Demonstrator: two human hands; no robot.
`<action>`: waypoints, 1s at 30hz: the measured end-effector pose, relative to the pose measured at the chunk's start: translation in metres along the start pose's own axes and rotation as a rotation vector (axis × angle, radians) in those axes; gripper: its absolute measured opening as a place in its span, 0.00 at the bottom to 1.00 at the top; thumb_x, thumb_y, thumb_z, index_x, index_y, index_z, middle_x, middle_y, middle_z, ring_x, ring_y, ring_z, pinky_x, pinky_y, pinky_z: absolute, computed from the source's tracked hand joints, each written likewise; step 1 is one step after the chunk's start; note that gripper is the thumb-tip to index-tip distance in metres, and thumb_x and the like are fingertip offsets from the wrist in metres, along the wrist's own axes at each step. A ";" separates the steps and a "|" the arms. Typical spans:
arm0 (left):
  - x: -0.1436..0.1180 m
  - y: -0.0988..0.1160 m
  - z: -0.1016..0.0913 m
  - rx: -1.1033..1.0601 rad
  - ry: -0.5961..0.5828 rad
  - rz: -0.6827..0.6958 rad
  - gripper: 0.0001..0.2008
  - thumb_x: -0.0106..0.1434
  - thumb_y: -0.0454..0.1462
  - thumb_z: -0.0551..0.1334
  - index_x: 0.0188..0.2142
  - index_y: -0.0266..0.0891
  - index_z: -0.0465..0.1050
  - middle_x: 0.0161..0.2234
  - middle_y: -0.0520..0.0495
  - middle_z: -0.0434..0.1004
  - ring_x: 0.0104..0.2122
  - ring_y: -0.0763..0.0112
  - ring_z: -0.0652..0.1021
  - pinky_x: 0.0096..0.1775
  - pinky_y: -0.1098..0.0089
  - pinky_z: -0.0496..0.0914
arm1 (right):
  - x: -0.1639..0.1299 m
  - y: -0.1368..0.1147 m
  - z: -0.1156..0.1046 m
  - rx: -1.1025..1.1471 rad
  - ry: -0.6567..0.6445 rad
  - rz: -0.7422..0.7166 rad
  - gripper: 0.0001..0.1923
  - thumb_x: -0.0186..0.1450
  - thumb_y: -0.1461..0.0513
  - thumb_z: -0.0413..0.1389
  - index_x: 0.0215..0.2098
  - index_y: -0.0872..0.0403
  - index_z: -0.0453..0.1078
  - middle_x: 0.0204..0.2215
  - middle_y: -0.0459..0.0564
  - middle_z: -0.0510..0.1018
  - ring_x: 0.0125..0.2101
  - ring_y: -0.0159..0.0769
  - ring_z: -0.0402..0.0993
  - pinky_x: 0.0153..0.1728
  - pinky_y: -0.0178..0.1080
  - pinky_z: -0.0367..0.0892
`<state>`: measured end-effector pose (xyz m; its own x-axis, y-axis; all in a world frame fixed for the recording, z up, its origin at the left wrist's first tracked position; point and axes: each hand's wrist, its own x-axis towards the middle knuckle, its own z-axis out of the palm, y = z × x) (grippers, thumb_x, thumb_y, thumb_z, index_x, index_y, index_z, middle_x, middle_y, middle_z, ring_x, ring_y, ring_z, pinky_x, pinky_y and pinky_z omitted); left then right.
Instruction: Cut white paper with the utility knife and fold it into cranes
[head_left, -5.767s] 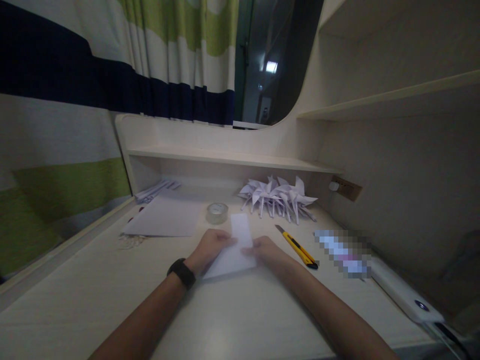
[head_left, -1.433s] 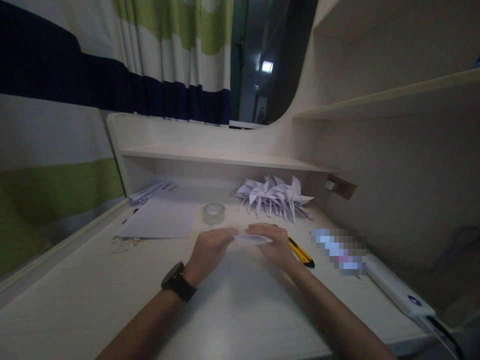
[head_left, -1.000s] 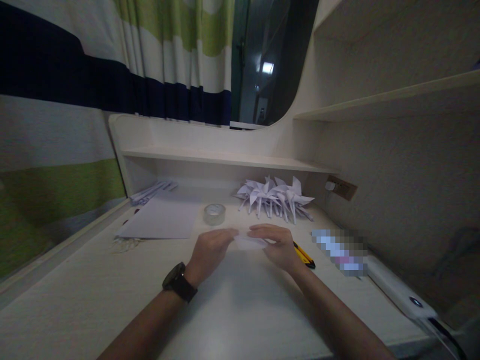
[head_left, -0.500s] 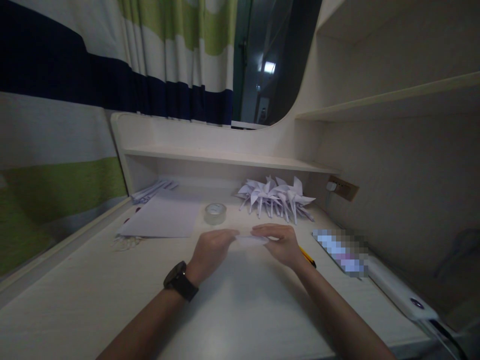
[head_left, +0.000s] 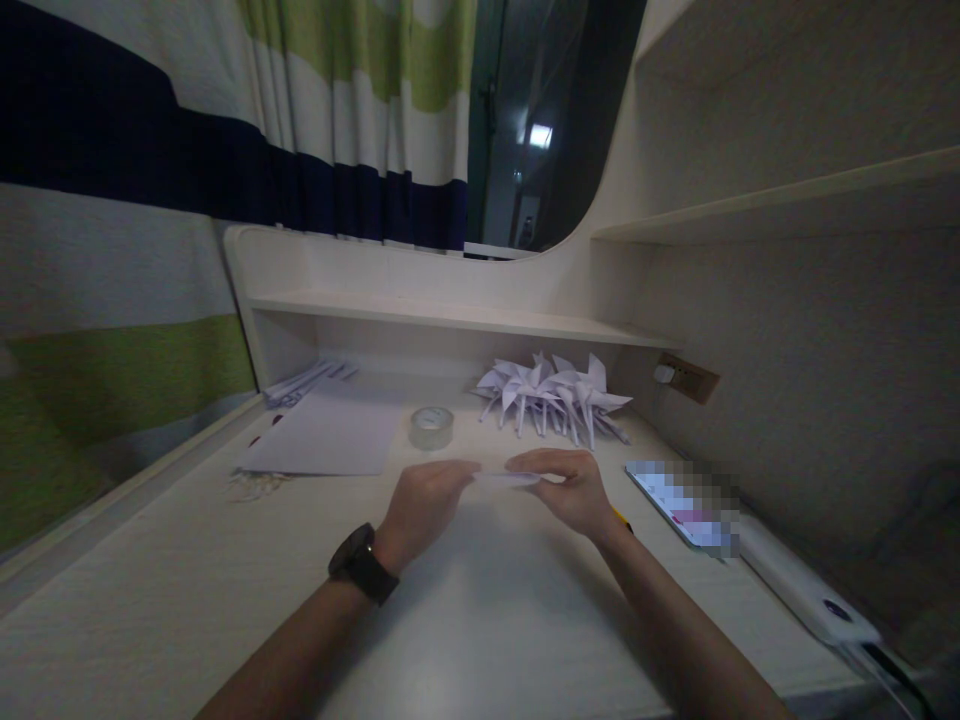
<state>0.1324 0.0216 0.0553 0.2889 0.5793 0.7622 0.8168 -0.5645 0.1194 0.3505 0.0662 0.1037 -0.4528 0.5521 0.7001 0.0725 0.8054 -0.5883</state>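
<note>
Between my two hands is a small piece of white paper (head_left: 507, 480), seen nearly edge-on just above the desk. My left hand (head_left: 429, 502), with a black watch on its wrist, pinches the paper's left end. At the other end, the thumb and fingers of my right hand (head_left: 571, 490) are closed on it. Whether the paper is folded I cannot tell. Beyond my hands stand several white paper pinwheels (head_left: 551, 392) in a cluster. A roll of clear tape (head_left: 431, 428) lies behind my left hand.
White paper sheets (head_left: 330, 430) and rolled paper sticks (head_left: 307, 380) lie at the back left. On the right are a phone (head_left: 675, 505) and a white power strip (head_left: 802, 580). A yellow and black tool (head_left: 622, 520) is mostly hidden behind my right wrist. A shelf (head_left: 450, 315) runs along the back.
My right hand has shifted slightly to the right and covers more of the yellow tool. Both hands still hold the paper, which looks thinner and more edge-on.
</note>
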 end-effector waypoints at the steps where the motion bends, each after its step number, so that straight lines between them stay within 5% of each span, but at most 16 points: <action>1: 0.000 0.000 0.000 0.002 -0.001 0.002 0.11 0.65 0.32 0.54 0.43 0.39 0.74 0.39 0.45 0.81 0.36 0.65 0.80 0.39 0.67 0.73 | 0.000 -0.001 0.000 0.013 0.002 0.014 0.04 0.56 0.61 0.63 0.31 0.49 0.79 0.31 0.50 0.82 0.33 0.41 0.79 0.39 0.41 0.74; 30: 0.000 0.000 0.000 0.026 0.033 0.060 0.12 0.65 0.31 0.54 0.41 0.38 0.75 0.37 0.46 0.81 0.34 0.65 0.81 0.37 0.67 0.75 | 0.000 -0.003 -0.003 0.114 0.058 0.065 0.05 0.51 0.63 0.66 0.29 0.50 0.79 0.29 0.49 0.82 0.32 0.39 0.79 0.37 0.39 0.75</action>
<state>0.1324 0.0219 0.0550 0.3216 0.5246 0.7883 0.8111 -0.5822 0.0565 0.3527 0.0638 0.1067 -0.3978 0.6166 0.6794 -0.0028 0.7397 -0.6729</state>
